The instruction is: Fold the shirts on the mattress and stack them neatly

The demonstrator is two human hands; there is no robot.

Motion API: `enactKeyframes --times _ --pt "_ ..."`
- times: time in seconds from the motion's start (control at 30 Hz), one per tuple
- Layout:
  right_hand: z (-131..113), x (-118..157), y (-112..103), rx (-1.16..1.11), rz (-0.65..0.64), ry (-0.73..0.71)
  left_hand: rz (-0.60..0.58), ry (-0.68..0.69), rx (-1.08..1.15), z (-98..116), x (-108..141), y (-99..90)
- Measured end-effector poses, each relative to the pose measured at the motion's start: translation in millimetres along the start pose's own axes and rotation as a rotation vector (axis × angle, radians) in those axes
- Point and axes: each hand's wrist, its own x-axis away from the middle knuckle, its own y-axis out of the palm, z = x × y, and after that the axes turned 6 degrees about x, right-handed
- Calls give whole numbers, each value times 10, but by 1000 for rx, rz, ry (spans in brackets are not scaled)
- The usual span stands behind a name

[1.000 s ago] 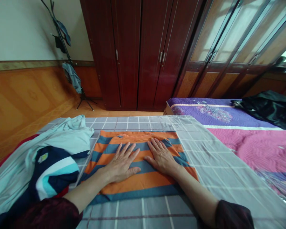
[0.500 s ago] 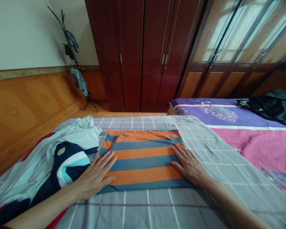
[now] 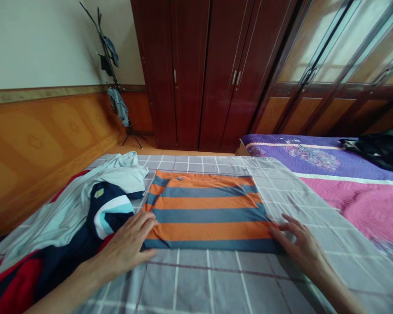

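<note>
A striped orange and grey-blue shirt (image 3: 203, 216) lies folded into a flat rectangle on the grey checked bedsheet (image 3: 196, 283). My left hand (image 3: 127, 244) rests at its lower left edge, fingers on the cloth and thumb stretched out below the hem. At the lower right side, my right hand (image 3: 301, 246) touches the shirt's edge with its fingertips; the fingers are apart and a small part of the edge is drawn outward. Neither hand shows a grip on the fabric.
Left of the shirt lies a loose heap of pale, navy and red clothes (image 3: 81, 218). A purple and pink quilted bed cover (image 3: 343, 192) extends to the right, with a dark garment (image 3: 380, 148) on it. Behind stand a dark red wardrobe (image 3: 190, 78) and a coat stand (image 3: 113, 69).
My right hand has slid off the shirt's top toward its lower right edge, moving outward. My left hand has drawn back slightly to the left edge. The view has shifted a little.
</note>
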Motion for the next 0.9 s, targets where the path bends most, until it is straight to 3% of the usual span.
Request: enactKeyframes --times 0.23,0.47,0.57,0.67,0.83,0.9 --pt "82 77 86 52 -24 28 -64 -15 -133 9 236 -47" --pt "32 -5 -74 8 -90 12 -206 20 6 137 81 -368" --pt "-109 -111 -211 -23 -224 106 -141 87 83 194 -159 -484" --pt "-224 -271 -274 -58 -365 200 -42 98 145 136 -427 -439" --pt "-261 -439 -246 -88 -547 258 169 -124 540 -199 -635 -160" --pt "-318 -411 -250 -251 -550 342 233 -223 750 -323 -625 -90"
